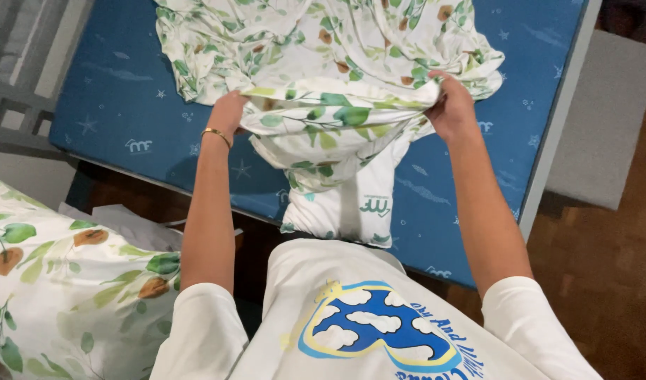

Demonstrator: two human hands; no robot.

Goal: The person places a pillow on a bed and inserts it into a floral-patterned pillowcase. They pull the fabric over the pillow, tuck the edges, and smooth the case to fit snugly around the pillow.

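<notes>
Soft, crumpled cotton-like fabric, white with green and brown leaf print, forms the pillowcase (337, 112) held over the blue mattress (126, 105). The left hand (226, 112) is clamped on the left edge of the pillowcase opening; the right hand (449, 105) is clamped on the right edge, fingers curled over the hem. The hands are well apart, stretching the opening between them. A white pillow (354, 204), plump and smooth, sits partly inside the opening, its lower end hanging over the near edge of the mattress. The rest of the pillowcase lies bunched in loose folds across the mattress beyond the hands. The mattress cover is flat, printed with pale stars and small marks. A thin gold bangle (216, 135) circles the left wrist. At lower left lies a second cushion (62, 281) in matching leaf fabric. The wooden floor (604, 267) shows at right.
</notes>
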